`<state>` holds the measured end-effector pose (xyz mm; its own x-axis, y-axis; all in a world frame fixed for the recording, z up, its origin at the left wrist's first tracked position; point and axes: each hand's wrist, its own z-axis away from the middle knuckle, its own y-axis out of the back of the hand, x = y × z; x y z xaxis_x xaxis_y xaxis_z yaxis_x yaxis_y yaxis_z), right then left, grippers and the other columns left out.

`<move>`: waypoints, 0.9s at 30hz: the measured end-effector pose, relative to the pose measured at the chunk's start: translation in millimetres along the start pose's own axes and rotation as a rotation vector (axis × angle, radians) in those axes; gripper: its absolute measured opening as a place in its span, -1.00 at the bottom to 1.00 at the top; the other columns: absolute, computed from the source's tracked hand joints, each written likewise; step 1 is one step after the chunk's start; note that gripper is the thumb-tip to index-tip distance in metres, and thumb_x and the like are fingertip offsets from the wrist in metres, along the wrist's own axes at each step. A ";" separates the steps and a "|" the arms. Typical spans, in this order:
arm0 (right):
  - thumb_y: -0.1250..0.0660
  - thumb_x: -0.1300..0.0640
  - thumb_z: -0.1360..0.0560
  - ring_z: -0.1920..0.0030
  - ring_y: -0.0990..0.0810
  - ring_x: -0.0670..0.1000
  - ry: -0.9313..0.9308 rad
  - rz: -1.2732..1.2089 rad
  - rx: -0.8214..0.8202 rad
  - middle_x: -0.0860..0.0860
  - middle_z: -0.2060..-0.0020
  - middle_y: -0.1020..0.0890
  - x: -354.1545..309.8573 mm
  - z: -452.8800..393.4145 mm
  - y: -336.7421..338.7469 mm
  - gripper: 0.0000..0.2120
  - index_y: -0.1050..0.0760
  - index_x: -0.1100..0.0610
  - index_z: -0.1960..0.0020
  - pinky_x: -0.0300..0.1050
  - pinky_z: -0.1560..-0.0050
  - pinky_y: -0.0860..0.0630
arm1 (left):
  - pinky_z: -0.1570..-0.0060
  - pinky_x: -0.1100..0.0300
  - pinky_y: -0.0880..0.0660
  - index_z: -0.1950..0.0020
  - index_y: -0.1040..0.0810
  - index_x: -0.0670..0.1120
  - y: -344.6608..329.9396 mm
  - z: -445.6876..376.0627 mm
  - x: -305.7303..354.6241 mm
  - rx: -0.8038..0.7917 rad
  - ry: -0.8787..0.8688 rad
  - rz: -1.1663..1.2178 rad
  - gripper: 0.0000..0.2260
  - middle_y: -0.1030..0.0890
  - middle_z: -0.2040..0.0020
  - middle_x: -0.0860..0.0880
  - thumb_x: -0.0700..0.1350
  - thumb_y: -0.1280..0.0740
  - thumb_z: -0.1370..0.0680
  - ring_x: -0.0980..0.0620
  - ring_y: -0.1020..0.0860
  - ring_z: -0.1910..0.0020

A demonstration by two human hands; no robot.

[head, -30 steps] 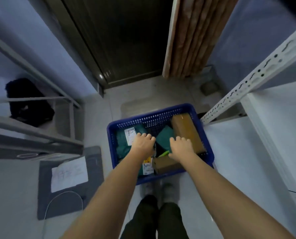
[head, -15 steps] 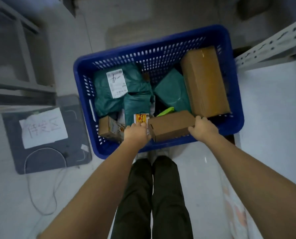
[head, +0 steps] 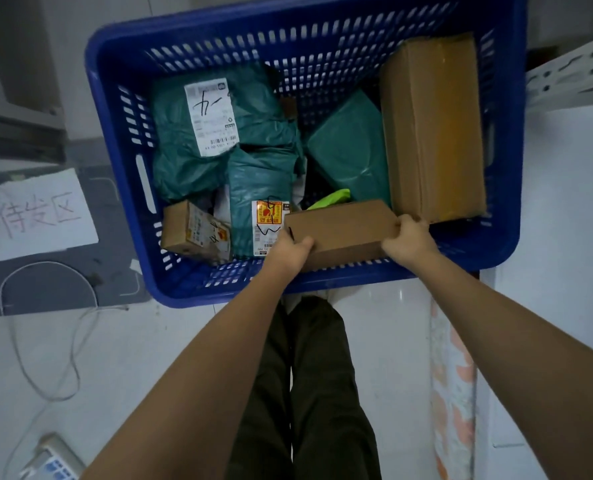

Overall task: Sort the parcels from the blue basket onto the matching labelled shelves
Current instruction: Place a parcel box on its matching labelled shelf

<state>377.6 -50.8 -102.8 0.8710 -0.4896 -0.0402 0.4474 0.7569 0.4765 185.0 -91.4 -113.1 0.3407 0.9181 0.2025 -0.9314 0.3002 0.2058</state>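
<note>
Basket: blue basket [head: 122,188] stands on the pale floor [head: 132,358], seen from above, parcels inside.
Held parcel: small brown box [head: 340,225] at the basket's near edge, between both hands, long side running left to right.
Left hand: left hand [head: 288,249] takes the box's left end, thumb on top and fingers curled under; grip closed around that end.
Right hand: right hand [head: 409,239] clasps the box's right end, fingers wrapped over the far corner; grip closed there too.
Large carton: long brown carton [head: 433,129] lies along the basket's right wall, its near end just beside the right hand.
Green bags: one teal mailer with a white label [head: 198,140] at the far left; a second with a yellow and red sticker [head: 257,188] touching the held box's left end; a third [head: 348,150] against the large carton.
Little box: small printed box [head: 193,233] in the near left corner.
Beside the basket: grey mat [head: 63,285] with a handwritten paper sign [head: 37,213] on the left, white cable [head: 46,358] trailing across the floor.
Right side: white perforated shelf upright [head: 572,74].
Legs: dark trousers [head: 305,393] below the basket.
</note>
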 end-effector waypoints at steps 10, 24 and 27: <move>-0.43 0.08 -0.42 -0.21 -0.42 0.16 0.406 0.405 0.394 0.11 -0.30 -0.38 -6.8 35.2 9.2 -0.44 -0.32 0.11 -0.35 0.05 -0.15 -0.37 | -0.06 0.07 -0.40 -0.37 -0.37 -0.09 42.0 27.6 29.3 0.091 0.055 0.347 -0.58 -0.44 -0.17 -0.11 0.10 -0.14 -0.60 -0.05 -0.44 -0.07; -0.45 0.05 -0.40 -0.08 -0.52 -0.14 0.555 -0.257 -0.244 -0.13 -0.07 -0.54 -35.3 61.0 87.8 -0.56 -0.45 -0.02 -0.24 -0.38 0.02 -0.48 | -0.14 0.15 -0.51 -0.19 -0.55 0.10 133.6 66.0 14.6 -0.160 -0.427 0.131 -0.71 -0.63 -0.11 0.08 -0.01 -0.42 -0.47 0.14 -0.58 -0.11; -0.42 -0.02 -0.43 -0.22 -0.39 -0.07 0.427 -0.493 -0.075 -0.08 -0.21 -0.43 -42.8 69.5 83.5 -0.50 -0.39 -0.08 -0.33 -0.21 -0.16 -0.44 | 0.12 0.36 -0.52 -0.14 -0.56 0.08 135.3 80.2 17.9 -0.100 -0.385 0.296 -0.81 -0.65 -0.02 0.13 0.02 -0.33 -0.53 0.22 -0.60 0.03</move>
<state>363.7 3.3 -0.2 0.5576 -0.5836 -0.5903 0.8140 0.5237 0.2512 75.3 -55.1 -4.8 0.0650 0.8109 0.5815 -0.9966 0.0820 -0.0030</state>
